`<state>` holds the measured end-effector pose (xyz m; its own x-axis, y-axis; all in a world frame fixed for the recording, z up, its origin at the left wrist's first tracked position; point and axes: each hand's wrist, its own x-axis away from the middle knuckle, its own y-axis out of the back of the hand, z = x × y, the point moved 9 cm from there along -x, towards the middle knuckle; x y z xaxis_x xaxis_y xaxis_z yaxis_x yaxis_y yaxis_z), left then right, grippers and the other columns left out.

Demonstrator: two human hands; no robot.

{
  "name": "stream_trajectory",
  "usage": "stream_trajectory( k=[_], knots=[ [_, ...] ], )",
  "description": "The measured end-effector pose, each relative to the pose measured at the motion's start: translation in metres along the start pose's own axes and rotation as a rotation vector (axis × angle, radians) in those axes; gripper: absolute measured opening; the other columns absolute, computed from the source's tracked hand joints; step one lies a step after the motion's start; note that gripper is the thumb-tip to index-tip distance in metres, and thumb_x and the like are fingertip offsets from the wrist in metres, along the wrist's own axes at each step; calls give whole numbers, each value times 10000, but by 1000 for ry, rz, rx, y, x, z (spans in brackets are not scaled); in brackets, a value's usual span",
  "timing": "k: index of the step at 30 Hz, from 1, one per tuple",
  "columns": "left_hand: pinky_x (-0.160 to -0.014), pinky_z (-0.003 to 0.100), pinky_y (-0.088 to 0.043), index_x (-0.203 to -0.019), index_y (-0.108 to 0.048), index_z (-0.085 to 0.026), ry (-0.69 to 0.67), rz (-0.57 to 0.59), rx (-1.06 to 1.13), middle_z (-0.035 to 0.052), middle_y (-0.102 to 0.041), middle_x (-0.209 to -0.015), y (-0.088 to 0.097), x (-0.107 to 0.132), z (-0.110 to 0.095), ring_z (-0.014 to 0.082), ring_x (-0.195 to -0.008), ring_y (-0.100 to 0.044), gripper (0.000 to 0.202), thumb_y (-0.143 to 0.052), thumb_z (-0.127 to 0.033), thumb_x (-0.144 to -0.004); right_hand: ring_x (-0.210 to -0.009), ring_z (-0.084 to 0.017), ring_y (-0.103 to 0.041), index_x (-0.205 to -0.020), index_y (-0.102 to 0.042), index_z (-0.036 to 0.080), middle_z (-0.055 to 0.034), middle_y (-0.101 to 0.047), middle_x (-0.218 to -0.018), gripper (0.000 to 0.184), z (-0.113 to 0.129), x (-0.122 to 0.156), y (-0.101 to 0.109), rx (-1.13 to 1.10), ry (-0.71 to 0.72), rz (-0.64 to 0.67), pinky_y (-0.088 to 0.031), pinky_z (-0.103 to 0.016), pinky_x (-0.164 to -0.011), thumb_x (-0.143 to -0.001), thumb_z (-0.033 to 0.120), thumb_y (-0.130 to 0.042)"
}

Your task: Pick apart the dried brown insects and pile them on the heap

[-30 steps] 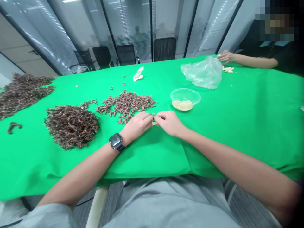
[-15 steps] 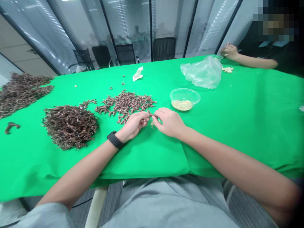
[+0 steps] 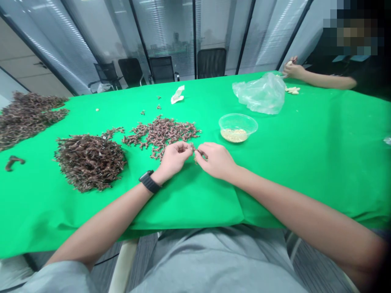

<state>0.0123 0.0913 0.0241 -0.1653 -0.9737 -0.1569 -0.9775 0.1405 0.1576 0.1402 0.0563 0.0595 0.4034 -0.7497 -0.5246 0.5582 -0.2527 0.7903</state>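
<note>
- Right at the near edge of the green tablecloth (image 3: 305, 154), we bring our two hands together, fingertips almost meeting.
- Our left hand (image 3: 174, 156) is curled, thumb and forefinger pinched on one end of a small brown pod (image 3: 194, 151); a black watch (image 3: 148, 182) sits on that wrist.
- Our right hand (image 3: 215, 159) pinches the other end of the same pod, its remaining fingers folded loosely under.
- We hold the pod just above the cloth, between both hands, at the near fringe of a loose scatter of brown pods (image 3: 165, 131).
- We see a denser heap of pods (image 3: 90, 160) to the left of our left hand, well apart from it, and a third heap (image 3: 29, 116) at the far left edge.
- We note a single curled pod (image 3: 12, 161) lying alone left of the dense heap.
- We find a clear plastic bowl (image 3: 253, 122) beyond our right hand, near it, with a shallow layer of pale seeds (image 3: 234, 135) inside.
- We see a crumpled clear plastic bag (image 3: 259, 95) behind the bowl, and a scrap of white paper (image 3: 177, 95) farther left.
- We share the table with another person, whose hand (image 3: 291, 69) works at the far right corner, beside a few pale pieces (image 3: 292, 90).
</note>
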Motion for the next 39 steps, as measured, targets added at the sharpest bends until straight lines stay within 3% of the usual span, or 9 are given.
stream_trajectory(
  k=[7,11,14,16,20,23,26,31,39],
  knots=[
    [-613,243,-416,-792,-658,-169,-307,-49,-564,-2,-646,-694,-5,11,-27,125,-634,-566,60,-619,-183,-835,-613,-139,-435,-635,-452,197,-1,-511,-617,315,-9,-1,-4,-136,-121,28,-238,-312,-619,-926,281,-536],
    [-705,275,-459,-901,-665,-167,-564,49,-814,51,-682,-822,-17,21,-43,161,-749,-607,107,-560,-169,-920,-546,-116,-377,-580,-427,194,29,-437,-537,347,-14,-3,-6,-254,-189,73,-207,-310,-582,-901,266,-538],
    [-780,307,-480,-958,-677,-162,-651,141,-882,91,-699,-912,-23,24,-45,190,-840,-625,152,-530,-201,-961,-533,-105,-350,-563,-407,194,45,-388,-511,368,-19,-4,-6,-342,-217,100,-209,-300,-568,-902,256,-537],
    [-761,298,-478,-959,-687,-169,-570,105,-794,72,-703,-883,-16,18,-44,178,-806,-623,150,-549,-226,-959,-541,-106,-359,-575,-410,195,47,-389,-521,377,-23,-5,-7,-362,-213,101,-220,-295,-570,-925,271,-527],
    [-620,245,-443,-858,-695,-159,-148,-15,-282,21,-677,-742,5,1,-16,117,-624,-560,167,-652,-315,-900,-599,-126,-420,-637,-445,197,25,-466,-609,343,-24,-7,-1,-234,-124,18,-267,-295,-612,-960,278,-525],
    [-602,212,-460,-807,-701,-127,195,51,197,27,-669,-740,-3,-1,15,85,-600,-554,166,-726,-290,-823,-696,-158,-501,-728,-525,191,-13,-550,-717,263,-19,-6,1,-125,-36,-25,-330,-299,-680,-981,265,-521],
    [-590,182,-482,-810,-709,-103,422,77,513,32,-660,-741,-11,4,33,65,-594,-557,115,-748,-207,-783,-795,-192,-557,-825,-593,184,-53,-621,-813,217,-13,-4,0,-62,13,-21,-372,-308,-742,-1005,262,-503],
    [-543,171,-487,-790,-694,-93,534,174,751,28,-622,-708,-20,7,33,54,-550,-516,65,-676,-132,-838,-862,-213,-574,-878,-627,179,-78,-659,-877,215,-8,-3,1,-14,46,2,-386,-316,-767,-1022,266,-493],
    [-532,175,-466,-765,-679,-75,617,210,858,17,-550,-650,-24,10,28,51,-529,-475,109,-618,-91,-853,-913,-225,-586,-925,-640,165,-94,-673,-929,233,-1,-1,1,15,91,17,-403,-327,-804,-1039,269,-467]
  ],
)
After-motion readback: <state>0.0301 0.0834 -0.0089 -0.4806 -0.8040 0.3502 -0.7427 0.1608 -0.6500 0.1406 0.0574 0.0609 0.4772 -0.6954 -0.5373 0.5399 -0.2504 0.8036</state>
